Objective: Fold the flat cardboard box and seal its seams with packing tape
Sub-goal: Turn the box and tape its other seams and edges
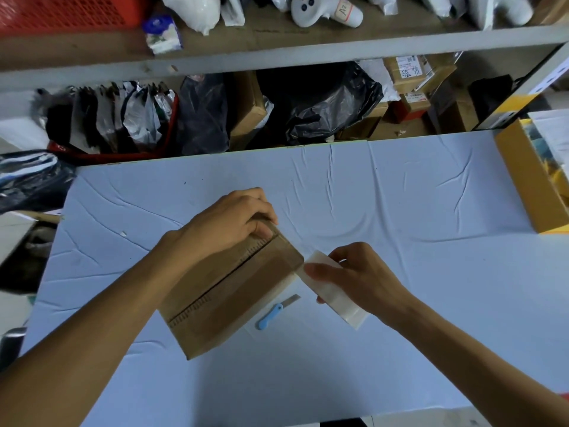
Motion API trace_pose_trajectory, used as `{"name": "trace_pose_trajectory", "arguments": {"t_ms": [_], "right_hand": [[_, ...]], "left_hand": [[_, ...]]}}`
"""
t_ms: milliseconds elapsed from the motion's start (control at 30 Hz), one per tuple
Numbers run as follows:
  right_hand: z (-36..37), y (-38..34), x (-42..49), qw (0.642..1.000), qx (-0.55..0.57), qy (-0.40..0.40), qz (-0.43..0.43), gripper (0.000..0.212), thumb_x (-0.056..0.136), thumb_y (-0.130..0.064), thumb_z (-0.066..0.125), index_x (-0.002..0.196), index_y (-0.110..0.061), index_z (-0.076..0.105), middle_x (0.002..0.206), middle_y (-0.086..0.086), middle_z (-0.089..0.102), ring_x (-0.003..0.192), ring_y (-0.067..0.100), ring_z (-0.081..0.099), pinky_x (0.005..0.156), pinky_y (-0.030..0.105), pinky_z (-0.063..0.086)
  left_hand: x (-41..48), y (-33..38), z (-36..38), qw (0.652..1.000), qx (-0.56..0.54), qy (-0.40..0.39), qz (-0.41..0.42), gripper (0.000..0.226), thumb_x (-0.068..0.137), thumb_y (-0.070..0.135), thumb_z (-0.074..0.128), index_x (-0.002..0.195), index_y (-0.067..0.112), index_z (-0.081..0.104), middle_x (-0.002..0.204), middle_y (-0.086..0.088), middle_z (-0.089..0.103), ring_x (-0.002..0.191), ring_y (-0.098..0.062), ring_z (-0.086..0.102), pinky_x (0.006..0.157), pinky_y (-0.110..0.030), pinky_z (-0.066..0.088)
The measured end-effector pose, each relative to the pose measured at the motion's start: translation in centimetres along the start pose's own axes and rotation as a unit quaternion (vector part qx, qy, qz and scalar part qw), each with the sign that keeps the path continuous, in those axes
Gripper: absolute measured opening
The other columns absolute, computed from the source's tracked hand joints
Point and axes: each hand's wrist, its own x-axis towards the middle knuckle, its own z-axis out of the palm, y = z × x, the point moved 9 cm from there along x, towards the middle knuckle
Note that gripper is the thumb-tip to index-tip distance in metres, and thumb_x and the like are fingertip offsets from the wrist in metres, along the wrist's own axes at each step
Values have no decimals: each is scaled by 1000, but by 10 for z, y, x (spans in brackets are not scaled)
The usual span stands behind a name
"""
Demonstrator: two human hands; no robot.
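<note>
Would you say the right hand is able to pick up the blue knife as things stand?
Probably not yet: the right hand grips the tape roll, so its fingers are busy. The blue knife lies uncovered beside the cardboard box, so the path looks free.

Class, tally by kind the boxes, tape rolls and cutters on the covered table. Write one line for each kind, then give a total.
Cardboard boxes: 2, the brown box under the left hand and the open box at the right.
Tape rolls: 1, the tape roll in the right hand.
Cutters: 1, the blue-handled cutter.
Total: 4.
</note>
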Motion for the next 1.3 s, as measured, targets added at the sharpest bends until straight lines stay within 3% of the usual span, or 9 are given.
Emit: {"name": "trace_pose_trajectory", "arguments": {"t_ms": [233,367,467,633,800,867,1000,1167,1300], "right_hand": [[3,-10,7,1000,10,5,-23,43,79,-46,71,82,-4,68,67,3,74,62,18,72,62,34,55],[-1,-2,1,999,-10,10,-36,39,70,-52,74,82,-15,69,72,4,74,68,22,72,66,44,57],[-3,1,-4,998,-20,0,-55,33,80,-45,71,74,-12,66,65,2,72,63,22,70,60,42,53],[-10,2,-5,999,-11,21,-39,42,82,-42,70,55,-16,52,41,-11,54,39,2,49,41,11,32],[-6,19,-2,997,-75,18,9,43,77,-52,69,57,-15,58,54,0,69,50,12,62,50,24,43],[-3,27,2,996,-88,13,29,46,77,-52,69,53,-16,54,46,-5,64,44,7,56,48,19,38],[0,28,8,996,-82,21,32,45,77,-55,67,62,-14,58,52,-1,68,49,11,61,54,25,43],[-1,32,8,994,-101,10,43,45,81,-52,65,72,-8,63,57,2,70,52,12,60,54,26,41],[2,33,10,994,-102,3,49,44,81,-51,65,74,-8,64,58,1,71,55,13,62,58,28,44]], "left_hand": [[7,9,-10,996,31,55,64,38,86,-6,59,105,25,70,115,8,51,102,-5,51,87,-18,46],[4,20,-2,992,38,32,114,44,82,-15,56,97,23,71,102,8,55,94,-1,38,82,-23,50],[3,17,7,997,-25,-21,73,48,87,-12,53,101,30,71,98,4,50,98,-4,38,88,-15,45],[0,21,14,994,-65,-67,56,51,90,-10,49,99,37,69,98,-1,46,103,-16,36,98,-16,40],[2,14,14,996,-50,-66,45,53,93,-7,46,98,42,67,97,1,46,104,-17,36,99,-20,36],[2,10,14,997,-44,-51,42,49,94,-4,46,97,39,69,96,2,46,104,-17,36,97,-16,33],[5,6,11,999,0,-21,31,47,95,-1,44,97,37,72,97,5,45,103,-15,34,101,-35,36],[-2,4,21,996,-34,-87,5,58,99,1,37,99,53,64,107,13,41,105,-5,30,100,-21,25],[-8,6,26,993,-33,-114,6,31,94,32,52,105,59,60,111,16,37,112,-8,26,104,-27,24]]}}
